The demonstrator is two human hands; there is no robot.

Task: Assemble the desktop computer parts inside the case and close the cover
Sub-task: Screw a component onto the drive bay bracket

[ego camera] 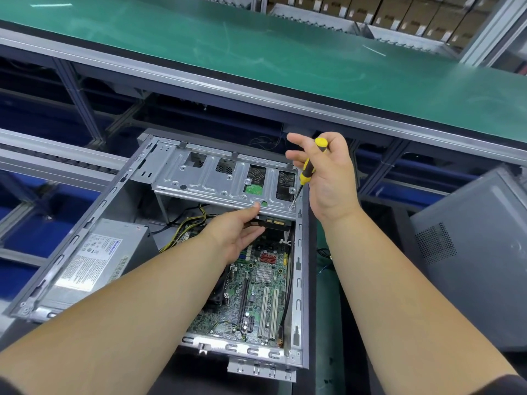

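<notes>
An open grey computer case (298, 280) lies on its side before me. A silver drive cage (205, 178) spans its far end, with a hard drive (278, 223) under its right part. My right hand (328, 178) grips a yellow-and-black screwdriver (309, 166); its tip rests on a screw (292, 206) at the cage's near right corner. My left hand (236, 232) reaches under the cage, thumb on the cage's front edge, fingers touching the hard drive. A green motherboard (256, 295) fills the case floor, and a power supply (94, 260) sits at the left.
A grey case cover (470, 252) leans at the right. A green-topped conveyor bench (256, 52) runs across behind the case, with an aluminium rail (256, 104) along its edge. Yellow and black cables (185, 226) run from the power supply. Cardboard boxes (399, 12) sit on far shelves.
</notes>
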